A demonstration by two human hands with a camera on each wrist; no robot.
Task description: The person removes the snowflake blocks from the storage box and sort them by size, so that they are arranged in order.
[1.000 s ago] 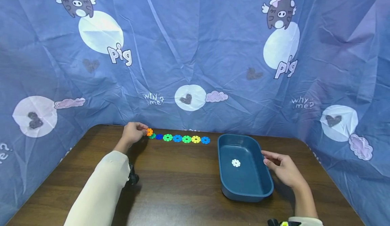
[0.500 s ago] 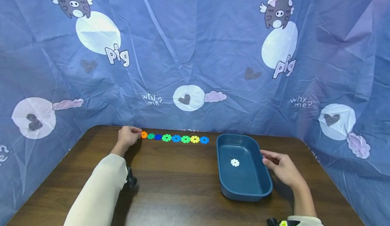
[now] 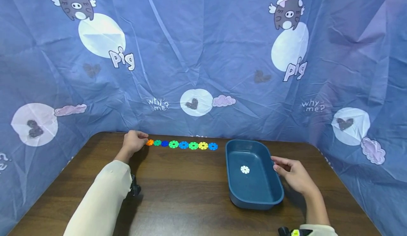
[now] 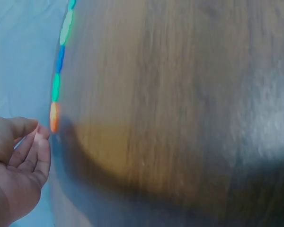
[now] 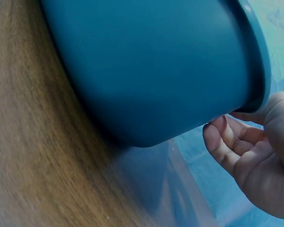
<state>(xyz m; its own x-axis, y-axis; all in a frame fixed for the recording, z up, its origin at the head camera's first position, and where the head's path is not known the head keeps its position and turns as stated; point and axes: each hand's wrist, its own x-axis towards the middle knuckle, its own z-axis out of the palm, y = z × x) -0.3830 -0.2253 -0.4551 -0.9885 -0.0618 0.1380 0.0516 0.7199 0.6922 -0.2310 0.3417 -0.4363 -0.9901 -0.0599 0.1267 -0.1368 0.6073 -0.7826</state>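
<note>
In the head view, a row of notched plastic snowflake discs lies along the table's far edge. My left hand (image 3: 135,142) is at the row's left end, its fingertips pinching the edge of an orange snowflake disc (image 3: 150,142). That disc lies beside a teal one (image 3: 157,142). In the left wrist view, thumb and fingers of the left hand (image 4: 23,163) meet at the near end of the orange disc (image 4: 54,116). My right hand (image 3: 297,177) holds the right rim of a dark blue plastic bin (image 3: 229,179); curled fingers (image 5: 213,137) touch its outer wall.
A white snowflake disc (image 3: 245,169) lies inside the bin. Dark blue (image 3: 164,143), green (image 3: 173,144), blue (image 3: 183,145), yellow (image 3: 203,145) and further discs continue the row rightward. A patterned blue cloth (image 3: 203,52) hangs behind the wooden table (image 3: 184,193).
My left hand has moved left with the orange disc, from above the teal disc to the row's end, and lowered it flat. The right hand stays at the bin.
</note>
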